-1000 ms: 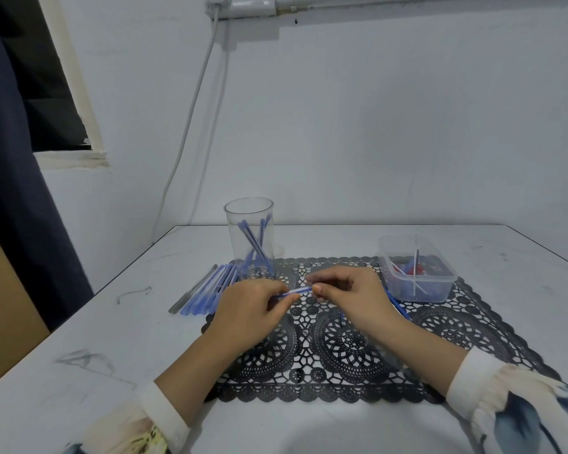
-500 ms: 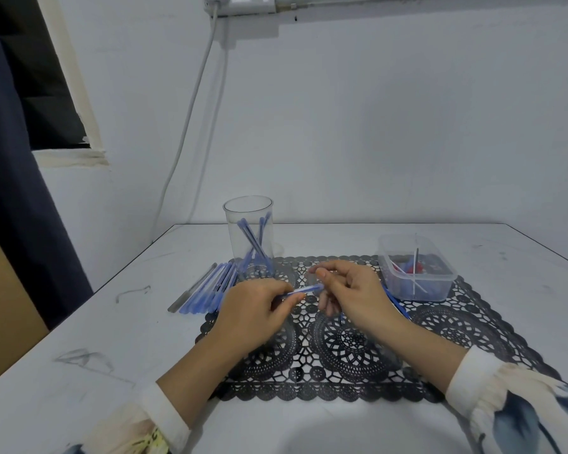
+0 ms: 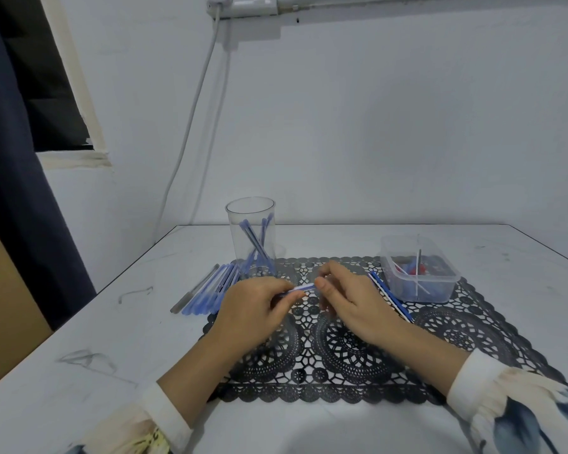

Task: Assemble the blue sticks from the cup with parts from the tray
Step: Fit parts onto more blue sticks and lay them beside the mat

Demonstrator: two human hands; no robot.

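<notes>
Pens: blue pens (image 3: 207, 291), just off left edge of black lace placemat (image 3: 341, 355).
Cup: clear plastic cup (image 3: 250, 211), blue sticks (image 3: 254, 244) inside, mat's far-left corner.
Left hand: your left hand (image 3: 253, 309) pinches thin blue stick (image 3: 300, 287) over mat centre.
Right hand: your right hand (image 3: 351, 299) pinches its other end.
Tray: clear plastic tray (image 3: 440, 290), small parts inside, mat's far-right corner.

Worn on the head, facing forward and down across the table (image 3: 95, 339) toward the wall (image 3: 374, 126) at 12 o'clock. Close over the mat (image 3: 341, 355); cup (image 3: 250, 211) at 11 o'clock, tray (image 3: 440, 288) at 1 o'clock.
</notes>
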